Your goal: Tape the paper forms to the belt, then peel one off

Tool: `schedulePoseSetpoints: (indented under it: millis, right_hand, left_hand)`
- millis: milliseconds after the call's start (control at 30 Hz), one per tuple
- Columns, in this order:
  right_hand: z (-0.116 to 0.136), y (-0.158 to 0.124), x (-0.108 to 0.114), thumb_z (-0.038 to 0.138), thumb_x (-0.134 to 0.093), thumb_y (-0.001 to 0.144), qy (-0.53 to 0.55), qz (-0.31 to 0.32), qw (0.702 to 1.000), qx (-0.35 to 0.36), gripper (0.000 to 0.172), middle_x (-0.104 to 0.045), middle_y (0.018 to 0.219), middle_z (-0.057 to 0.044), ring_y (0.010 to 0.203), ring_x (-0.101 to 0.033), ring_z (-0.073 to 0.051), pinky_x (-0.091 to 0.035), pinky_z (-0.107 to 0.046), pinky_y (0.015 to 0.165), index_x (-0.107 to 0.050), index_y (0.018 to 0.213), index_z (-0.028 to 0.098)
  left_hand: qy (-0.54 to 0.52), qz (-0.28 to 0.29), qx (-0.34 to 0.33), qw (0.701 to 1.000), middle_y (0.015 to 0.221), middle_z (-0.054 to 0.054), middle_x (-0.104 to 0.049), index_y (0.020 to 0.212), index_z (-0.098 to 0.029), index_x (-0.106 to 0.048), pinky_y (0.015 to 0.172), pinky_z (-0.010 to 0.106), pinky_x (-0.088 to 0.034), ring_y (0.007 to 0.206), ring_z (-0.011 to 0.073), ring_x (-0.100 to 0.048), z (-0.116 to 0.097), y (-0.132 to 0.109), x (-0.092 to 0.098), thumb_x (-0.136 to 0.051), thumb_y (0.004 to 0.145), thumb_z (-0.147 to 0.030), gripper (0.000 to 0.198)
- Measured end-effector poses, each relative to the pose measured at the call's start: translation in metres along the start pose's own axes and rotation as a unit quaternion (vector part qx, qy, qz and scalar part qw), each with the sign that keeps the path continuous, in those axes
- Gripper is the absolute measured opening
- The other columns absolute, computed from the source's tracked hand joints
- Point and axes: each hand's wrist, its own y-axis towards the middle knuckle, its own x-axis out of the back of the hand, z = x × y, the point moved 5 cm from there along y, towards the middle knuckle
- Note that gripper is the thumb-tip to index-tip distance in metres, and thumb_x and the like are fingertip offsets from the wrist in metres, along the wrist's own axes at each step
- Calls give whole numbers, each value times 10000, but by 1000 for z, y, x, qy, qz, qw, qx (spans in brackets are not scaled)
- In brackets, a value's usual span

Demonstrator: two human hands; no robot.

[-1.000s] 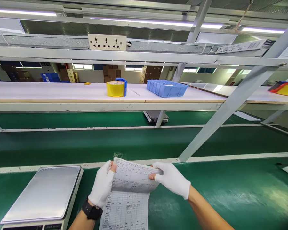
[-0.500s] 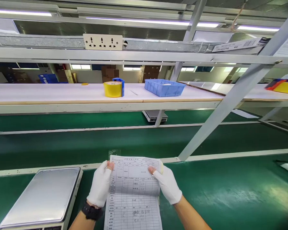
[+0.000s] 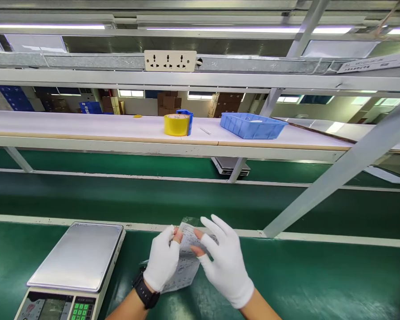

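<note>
Over green bench mat (image 3: 320,275), beside scale (image 3: 75,258). Folded printed sheet (image 3: 186,262) pinched between left hand (image 3: 162,260) and right hand (image 3: 226,266) thumb and forefinger tips; remaining right fingers (image 3: 216,224) spread.

Left hand (image 3: 162,262): white-gloved, low at centre, back toward the camera, fingers curled, bare thumb tip and fingertip pinched together at the top.
Left wrist: bare forearm rising from the bottom edge, black watch strapped on.
Right hand (image 3: 226,264): white-gloved, just beside the left, back up, long fingers spread and pointing up-left, bare fingertip meeting the left's pinch.
Right forearm: bare, entering from bottom right.
</note>
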Motion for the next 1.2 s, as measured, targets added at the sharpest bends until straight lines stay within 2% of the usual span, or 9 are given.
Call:
schedulePoseSetpoints:
  millis: [200,500,600,733,800,933,1033,1133,1200]
  right_hand:
    - [-1,3,-21,238,-540,898,55,30,997,-46,127,-532,1293,-25,1297,-371,-240,-409,-461,978,-620,990,202]
    - [-13,-3,-26,241,-577,891,205,41,972,-111,112,-643,1080,-16,1069,-559,-141,-501,-303,917,-654,965,207]
    - [-19,-5,-29,293,-546,906,284,96,934,-193,152,-646,1046,-16,1009,-581,-119,-490,-267,895,-667,933,205]
    - [-21,-11,-37,394,-523,892,364,223,847,-317,259,-643,959,-24,917,-580,-133,-449,-278,865,-655,890,170]
    - [-21,-12,-39,432,-514,878,363,248,829,-346,309,-634,873,-29,843,-562,-145,-426,-285,800,-649,846,155]
    - [-21,-10,-40,416,-517,864,321,212,854,-351,310,-628,783,-24,763,-541,-141,-382,-276,736,-660,766,159]
    - [-11,-9,-39,330,-515,865,283,171,898,-289,264,-612,710,-8,705,-541,-118,-359,-254,677,-640,707,160]
    - [-1,-9,-37,391,-504,864,204,140,951,-184,317,-592,636,-4,650,-544,-124,-351,-263,619,-643,685,170]
    - [-6,-13,-39,362,-549,819,144,178,955,-187,213,-641,695,29,689,-574,-118,-386,-235,627,-689,785,204]
  left_hand:
    - [65,31,-6,997,768,51,-519,786,-120,-460,667,248,-300,695,105,-365,0,-7,-3,-291,914,-584,510]
    - [64,54,-21,996,810,46,-556,815,-126,-497,684,238,-329,711,99,-417,4,-10,-5,-323,923,-569,488]
    - [76,68,-24,994,815,34,-567,837,-134,-517,687,234,-329,702,93,-415,4,-10,-8,-315,927,-546,468]
    - [93,66,-33,993,774,27,-546,810,-136,-498,668,233,-310,681,92,-386,4,-11,-10,-305,932,-536,461]
    - [79,64,-33,994,806,27,-567,811,-140,-510,680,230,-330,699,93,-413,2,-11,-10,-311,935,-528,453]
    - [12,62,-2,998,952,31,-626,947,-160,-533,770,216,-429,828,104,-562,2,-9,-5,-393,895,-583,448]
    - [-17,76,45,996,1156,39,-610,1150,-195,-500,925,193,-462,1038,121,-596,11,-9,-2,-488,780,-708,633]
    - [131,31,27,990,1126,20,-634,1022,-221,-648,841,218,-490,996,168,-614,20,-4,3,-499,752,-693,564]
    - [189,-24,-32,981,1070,53,-651,934,-181,-687,775,238,-488,973,201,-615,19,3,4,-512,796,-590,466]
